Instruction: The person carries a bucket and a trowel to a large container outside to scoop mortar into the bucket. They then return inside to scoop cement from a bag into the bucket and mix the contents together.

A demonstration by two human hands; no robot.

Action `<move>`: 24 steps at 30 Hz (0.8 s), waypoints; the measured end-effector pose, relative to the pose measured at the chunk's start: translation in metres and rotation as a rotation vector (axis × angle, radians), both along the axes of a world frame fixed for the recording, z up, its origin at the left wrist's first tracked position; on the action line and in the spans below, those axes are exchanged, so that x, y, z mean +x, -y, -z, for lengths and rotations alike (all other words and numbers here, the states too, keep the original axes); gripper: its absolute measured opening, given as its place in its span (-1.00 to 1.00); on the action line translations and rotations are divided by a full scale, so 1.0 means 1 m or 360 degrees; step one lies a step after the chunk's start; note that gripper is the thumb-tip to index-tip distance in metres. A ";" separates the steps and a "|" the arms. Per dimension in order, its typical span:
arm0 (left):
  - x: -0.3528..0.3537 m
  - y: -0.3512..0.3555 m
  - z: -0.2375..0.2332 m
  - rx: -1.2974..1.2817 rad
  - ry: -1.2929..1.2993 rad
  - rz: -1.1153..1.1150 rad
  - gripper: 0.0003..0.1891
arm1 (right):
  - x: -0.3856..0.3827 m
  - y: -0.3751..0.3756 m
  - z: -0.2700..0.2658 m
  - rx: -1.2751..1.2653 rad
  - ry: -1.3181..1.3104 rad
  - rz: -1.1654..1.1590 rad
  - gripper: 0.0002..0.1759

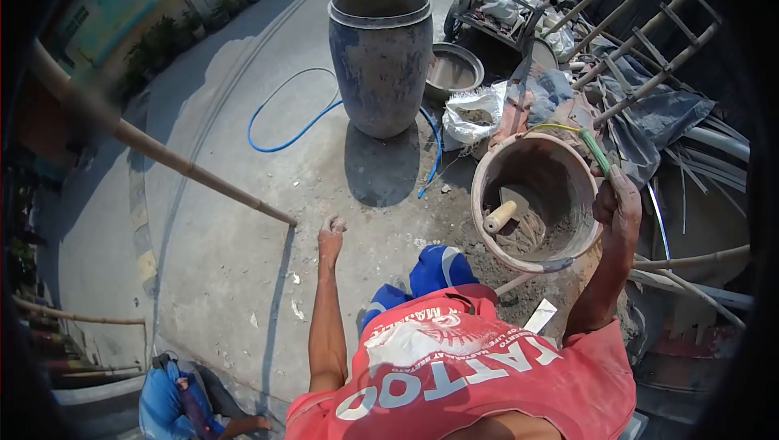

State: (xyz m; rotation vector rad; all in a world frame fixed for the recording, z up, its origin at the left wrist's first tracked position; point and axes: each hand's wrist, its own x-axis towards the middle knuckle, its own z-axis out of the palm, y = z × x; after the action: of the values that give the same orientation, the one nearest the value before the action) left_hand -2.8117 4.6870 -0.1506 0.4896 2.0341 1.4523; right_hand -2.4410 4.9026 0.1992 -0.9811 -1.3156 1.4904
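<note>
My right hand (621, 197) is closed around the green sleeve of a bucket handle (595, 150). Below and beside it is the bucket (480, 179), its rim caked with dried mortar. Inside lie some wet-looking grey mortar (523, 237) and a trowel (501, 217) with a pale wooden grip. My left hand (331, 229) hangs over the concrete with its fingers curled, and nothing shows in it. Near that hand is the lower end of a bamboo pole (276, 214).
A tall blue drum (377, 75) stands ahead, with a blue hose (284, 146) looped beside it. Further right are a basin (454, 68), an open white sack (475, 115), a loaded cart (495, 18) and a bamboo ladder (649, 42). Another person (174, 403) is at lower left.
</note>
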 end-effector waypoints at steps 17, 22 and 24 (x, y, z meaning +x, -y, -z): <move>-0.049 -0.354 -0.226 -0.0411 -0.2216 0.1344 -0.52 | -0.263 -0.236 0.007 -0.0338 -0.0346 -0.0887 -0.66; -0.096 -0.407 -0.256 -0.0875 -0.2307 0.1636 -0.53 | -0.322 -0.283 -0.025 -0.0257 -0.0402 -0.0967 -0.65; -0.113 -0.431 -0.289 -0.0966 -0.2372 0.1683 -0.60 | -0.348 -0.305 -0.045 -0.0059 -0.0349 -0.0904 -0.66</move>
State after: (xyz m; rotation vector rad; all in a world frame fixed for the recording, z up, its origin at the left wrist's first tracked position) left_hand -2.9242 5.1184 0.1382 2.2971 2.1722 -0.4305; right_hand -2.7894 5.2073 0.2437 -0.4560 -1.4764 1.9863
